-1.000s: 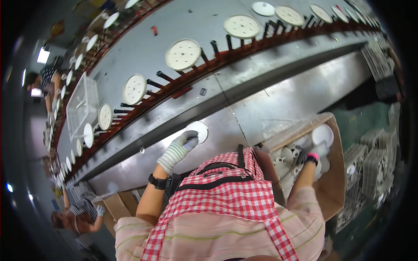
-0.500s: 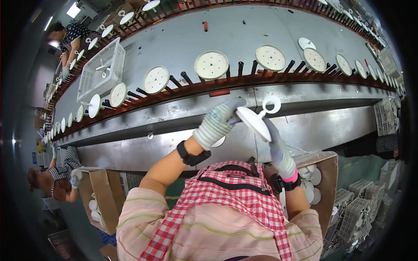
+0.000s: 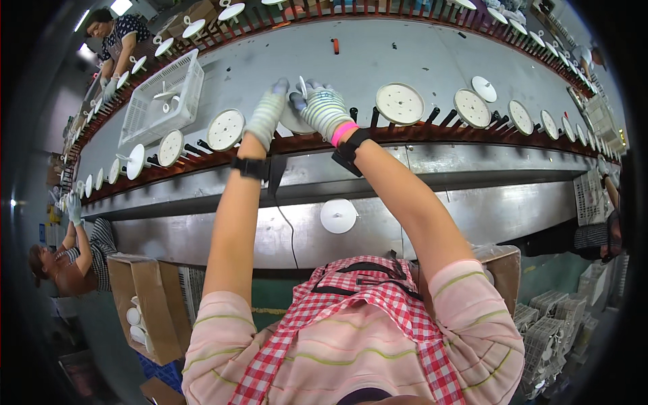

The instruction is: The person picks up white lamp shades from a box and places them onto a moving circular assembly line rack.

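Note:
Both my hands wear striped gloves with grey fingertips and reach over the peg-lined rail. Between them is a white round disc (image 3: 295, 123) with pale holes, partly hidden by my right hand (image 3: 322, 108). A thin white ring (image 3: 303, 86), seen edge-on, stands up at my right thumb and fingers, which are closed around it. My left hand (image 3: 268, 111) is slightly blurred at the disc's left side, with its fingers stretched forward. Another white disc (image 3: 338, 217) lies on the metal ledge below my forearms.
White discs (image 3: 400, 104) sit along the rail of dark pegs (image 3: 374, 116). A white plastic crate (image 3: 162, 101) with white parts stands at left on the grey table (image 3: 283, 54). Cardboard boxes (image 3: 172, 310) stand below the ledge. Co-workers (image 3: 121, 40) are at the left and right.
My hands have moved forward and left from above the metal ledge to the rail, carrying the ringed disc. The disc on the ledge is now uncovered. The discs on the rail have shifted left.

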Tool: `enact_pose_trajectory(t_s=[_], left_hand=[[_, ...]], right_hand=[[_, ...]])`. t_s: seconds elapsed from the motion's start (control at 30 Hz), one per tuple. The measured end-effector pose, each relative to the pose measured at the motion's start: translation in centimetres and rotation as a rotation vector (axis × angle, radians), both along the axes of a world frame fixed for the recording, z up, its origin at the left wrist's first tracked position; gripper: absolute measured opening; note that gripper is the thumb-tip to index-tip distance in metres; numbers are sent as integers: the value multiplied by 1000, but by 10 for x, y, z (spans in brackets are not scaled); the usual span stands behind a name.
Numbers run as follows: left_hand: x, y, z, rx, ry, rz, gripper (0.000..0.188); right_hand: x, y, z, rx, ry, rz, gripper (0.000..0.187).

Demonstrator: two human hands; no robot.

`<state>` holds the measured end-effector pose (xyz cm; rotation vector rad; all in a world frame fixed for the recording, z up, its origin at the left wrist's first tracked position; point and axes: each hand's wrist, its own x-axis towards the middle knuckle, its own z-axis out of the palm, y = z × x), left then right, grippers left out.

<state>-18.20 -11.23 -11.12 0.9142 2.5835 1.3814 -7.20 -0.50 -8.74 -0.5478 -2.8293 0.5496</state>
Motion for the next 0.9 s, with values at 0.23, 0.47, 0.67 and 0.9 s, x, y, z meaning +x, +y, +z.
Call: enact_pose_trajectory(t_s=[0.23, 0.47, 0.67, 0.9], left_hand=[[-9, 9, -5, -377, -200, 179, 66], [-25, -33, -24, -375, 65, 190, 45], [-134, -139, -78, -371, 482, -29, 10], [-96, -130, -59, 37, 205, 452, 24]], right_hand=[[-20, 11, -13, -254, 231, 211, 39], [-31, -20, 22, -313, -45, 58, 43], [-22, -61, 2, -244, 9, 263, 36], [261, 8, 16, -685, 523, 71, 31]])
